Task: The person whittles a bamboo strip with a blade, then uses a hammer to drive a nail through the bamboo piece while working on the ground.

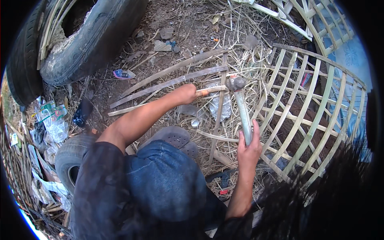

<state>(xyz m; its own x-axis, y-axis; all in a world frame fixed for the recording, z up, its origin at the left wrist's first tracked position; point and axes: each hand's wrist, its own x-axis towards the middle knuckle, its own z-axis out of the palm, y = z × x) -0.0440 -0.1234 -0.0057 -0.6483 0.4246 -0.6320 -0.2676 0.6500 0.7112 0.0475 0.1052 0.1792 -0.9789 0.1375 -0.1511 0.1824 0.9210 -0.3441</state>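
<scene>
My left hand (pixel 186 95) is closed around a pale bamboo strip (pixel 216 89), its end reaching right to a thin upright wooden slat (pixel 219 108). My right hand (pixel 249 149) grips a hammer (pixel 243 114) by the lower part of its light greenish handle. The hammer's dark, rounded head is over the slat, close to the strip's end; whether it touches cannot be told. Two more long bamboo strips (pixel 172 85) run left from the slat's upper part. Beneath lies a silvery grey block (pixel 221 107), partly covered by the slat.
A woven bamboo lattice panel (pixel 316 108) lies on the right. Large old tyres (pixel 100 40) stand at the upper left, with a smaller tyre (pixel 72 158) below. Plastic litter (pixel 54 124) lies at the left. Bamboo shavings (pixel 252 64) cover the ground around the work.
</scene>
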